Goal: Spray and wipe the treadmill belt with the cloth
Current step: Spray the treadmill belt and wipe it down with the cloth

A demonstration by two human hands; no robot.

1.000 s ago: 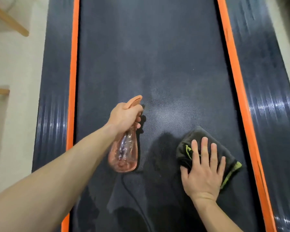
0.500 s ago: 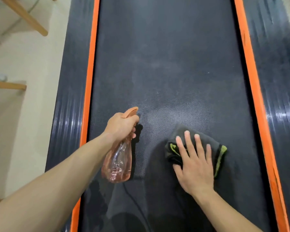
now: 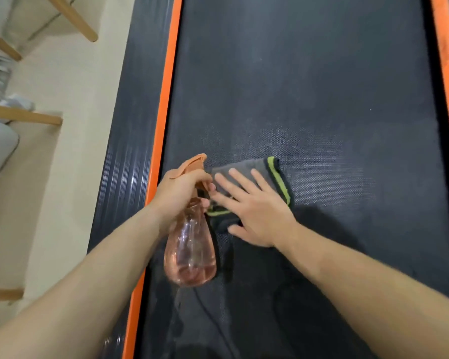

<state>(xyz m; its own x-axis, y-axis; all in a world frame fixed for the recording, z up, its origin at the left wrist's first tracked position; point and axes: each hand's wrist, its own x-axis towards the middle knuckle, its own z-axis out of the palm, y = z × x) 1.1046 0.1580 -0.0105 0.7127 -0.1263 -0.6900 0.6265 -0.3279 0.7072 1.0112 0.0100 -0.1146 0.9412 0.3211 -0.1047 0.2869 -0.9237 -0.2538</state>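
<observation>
Pressing flat with straight, spread fingers (image 3: 240,178), the right hand (image 3: 257,213) rests on a folded dark grey cloth with lime-green edging (image 3: 263,165), which lies on the black textured treadmill belt (image 3: 309,86) near its left edge. Just to its left, the left hand (image 3: 182,193) curls round the neck of a clear pinkish plastic spray bottle (image 3: 189,255) (orange trigger head, liquid in the base). A lighter patch (image 3: 322,177) spreads right of the cloth. An orange stripe (image 3: 163,104) borders the belt; a cream floor (image 3: 70,112) lies further left.
</observation>
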